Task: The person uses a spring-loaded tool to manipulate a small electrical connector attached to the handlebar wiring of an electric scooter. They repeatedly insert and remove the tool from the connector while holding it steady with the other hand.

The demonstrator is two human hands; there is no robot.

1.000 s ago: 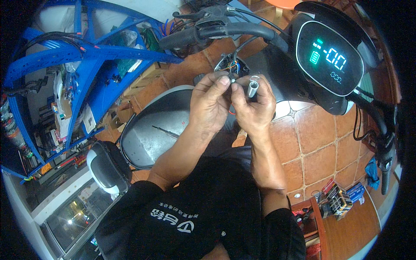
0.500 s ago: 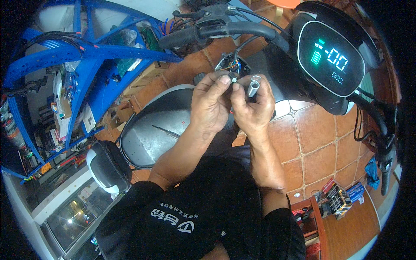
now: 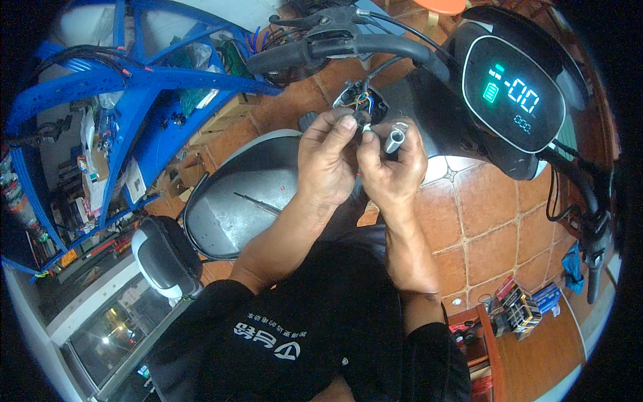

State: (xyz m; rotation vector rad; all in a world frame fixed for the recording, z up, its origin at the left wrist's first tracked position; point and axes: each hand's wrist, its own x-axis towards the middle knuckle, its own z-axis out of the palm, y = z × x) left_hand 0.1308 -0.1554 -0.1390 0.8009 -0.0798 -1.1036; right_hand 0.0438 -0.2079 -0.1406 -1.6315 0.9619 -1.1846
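My left hand [image 3: 327, 154] pinches a small dark part [image 3: 362, 119] between thumb and fingers. My right hand [image 3: 394, 164] is closed round a short silver tube [image 3: 395, 141]; a thin curl of bright wire stands at its open mouth. Its thumb and fingertip meet at a small white piece [image 3: 367, 126] beside the dark part, and I cannot tell whether they grip it. Just beyond my fingertips hangs an opened black housing [image 3: 377, 106] with thin coloured wires [image 3: 362, 99] inside. A slim pointed tool [image 3: 257, 203] lies on the black scooter seat [image 3: 221, 218] to my left.
A scooter handlebar [image 3: 375, 45] crosses ahead, with a lit display [image 3: 514, 94] at the right. Blue shelving [image 3: 151, 87] holding parts stands at the left. Boxes [image 3: 521, 315] rest on a wooden surface [image 3: 536, 362] at lower right. Tiled floor [image 3: 479, 228] lies below.
Both hands stay close together with small finger movements. The silver tube has tipped slightly and moved a little to the right and down.
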